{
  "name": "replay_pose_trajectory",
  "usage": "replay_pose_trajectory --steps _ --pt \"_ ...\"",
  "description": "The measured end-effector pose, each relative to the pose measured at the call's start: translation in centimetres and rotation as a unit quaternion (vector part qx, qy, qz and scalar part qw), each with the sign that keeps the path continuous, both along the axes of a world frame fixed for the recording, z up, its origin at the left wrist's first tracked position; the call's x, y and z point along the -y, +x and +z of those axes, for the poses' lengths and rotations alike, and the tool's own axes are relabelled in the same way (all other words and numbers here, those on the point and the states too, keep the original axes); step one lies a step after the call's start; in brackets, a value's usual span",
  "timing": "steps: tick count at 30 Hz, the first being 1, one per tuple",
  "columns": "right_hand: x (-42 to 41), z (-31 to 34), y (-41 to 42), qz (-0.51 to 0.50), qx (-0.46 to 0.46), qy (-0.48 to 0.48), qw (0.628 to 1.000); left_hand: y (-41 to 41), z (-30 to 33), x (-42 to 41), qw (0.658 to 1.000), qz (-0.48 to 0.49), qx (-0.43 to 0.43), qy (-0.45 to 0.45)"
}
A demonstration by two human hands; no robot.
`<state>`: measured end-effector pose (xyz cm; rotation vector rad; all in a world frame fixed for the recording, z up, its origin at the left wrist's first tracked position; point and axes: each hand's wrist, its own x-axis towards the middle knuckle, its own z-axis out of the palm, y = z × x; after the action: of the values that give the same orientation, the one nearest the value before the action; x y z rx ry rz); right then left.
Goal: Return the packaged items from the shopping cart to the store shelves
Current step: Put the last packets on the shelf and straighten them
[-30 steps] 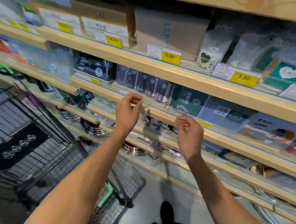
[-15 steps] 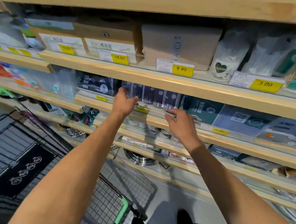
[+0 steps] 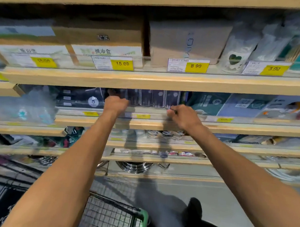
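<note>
A row of dark upright packs point(image 3: 147, 98) stands on the second wooden shelf point(image 3: 236, 126), behind a clear front rail. My left hand point(image 3: 116, 104) is at the row's left end, fingers curled in around the end pack. At the right end, my right hand point(image 3: 183, 115) pinches the lower edge of the last pack. Both arms stretch up from below. The black wire shopping cart point(image 3: 109, 219) with a green corner piece sits at the bottom left, under my left arm; the part of its inside that shows holds a dark mat and no packs.
The shelf above holds brown boxes point(image 3: 187, 42) and yellow price tags point(image 3: 196, 66). Teal and blue packs point(image 3: 238, 105) stand right of the dark row. Lower shelves carry small jars and steel pans point(image 3: 133, 166). Grey floor and my dark shoe point(image 3: 195, 209) lie below.
Both hands have moved up and forward from in front of the lower shelf edge to the dark row, closing on its two ends. The view has come nearer to the shelves.
</note>
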<state>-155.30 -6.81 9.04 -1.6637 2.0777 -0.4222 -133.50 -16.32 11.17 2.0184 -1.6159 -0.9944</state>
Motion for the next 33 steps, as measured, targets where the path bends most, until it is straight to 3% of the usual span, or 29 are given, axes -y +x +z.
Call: replay_pose_trajectory --steps 3,6,9,11,14,16,20,23,26,29,31,33 --pt "0.2 -0.4 0.3 -0.005 -0.033 0.018 0.999 0.3 -0.4 0.8 0.999 -0.004 -0.035 0.031" --pt "0.6 -0.9 0.3 -0.006 -0.049 0.03 0.998 0.6 -1.2 1.2 0.989 0.017 -0.138 0.053" --pt "0.8 -0.8 0.7 -0.026 -0.058 0.042 0.997 0.8 -1.2 0.6 0.986 0.0 -0.162 0.033" --pt "0.2 -0.9 1.6 -0.058 -0.091 -0.039 0.993 0.9 -1.0 -0.1 0.988 -0.001 -0.156 -0.006" --pt "-1.2 -1.0 5.0 -0.068 -0.084 -0.278 0.954 1.4 -0.6 -1.6 0.984 0.01 -0.163 -0.072" --pt "-1.8 -1.0 8.3 -0.007 -0.039 -0.309 0.95 2.6 -0.6 -2.4 0.975 0.009 -0.191 -0.117" --pt "-1.7 -2.4 14.4 0.088 0.027 -0.261 0.961 7.3 -1.3 -5.2 0.965 0.002 -0.192 -0.177" --pt "-2.5 -3.7 17.7 0.166 0.064 -0.156 0.972 11.6 -2.8 -8.4 0.96 0.055 -0.192 -0.199" --pt "-4.1 -7.2 19.9 0.232 0.101 -0.003 0.967 15.8 -5.7 -12.7 0.949 0.19 -0.176 -0.179" --pt "-5.9 -11.4 21.1 0.252 0.059 0.176 0.95 20.3 -8.8 -19.2 0.911 0.38 -0.089 -0.134" --pt "-7.8 -14.4 21.5 0.264 0.056 0.229 0.935 23.1 -10.6 -25.0 0.872 0.484 0.01 -0.065" --pt "-9.9 -16.7 21.2 0.316 -0.045 0.237 0.917 24.9 -11.9 -30.9 0.83 0.55 0.092 0.017"
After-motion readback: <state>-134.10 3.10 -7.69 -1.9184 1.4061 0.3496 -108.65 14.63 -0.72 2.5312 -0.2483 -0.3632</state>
